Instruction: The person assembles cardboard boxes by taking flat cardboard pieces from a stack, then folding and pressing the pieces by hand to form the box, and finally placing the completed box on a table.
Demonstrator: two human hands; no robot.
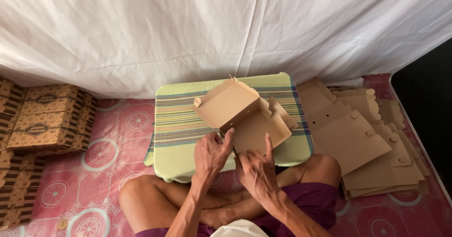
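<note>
A white sheet [226, 30] hangs as the background, and below it lies a pink floor mat [108, 157] with round patterns. The person sits cross-legged on this mat, in front of a low cushion covered with a green striped cloth [181, 124].

On this cloth lies a brown cardboard box [242, 114], only half folded. One big panel stands tilted up on the left, and smaller flaps with wavy edges point to the right. The cardboard is plain and has small round holes.

The left hand [212, 154] touches the near edge of the box with thumb and fingers pinched on it. The right hand [256, 168] presses the same edge just beside, with the index finger stretched up on the panel.

To the right, a stack of flat cardboard blanks [362, 138] lies on the mat, near the knee. To the left, finished printed boxes [44, 119] are piled, well apart from the hands.
</note>
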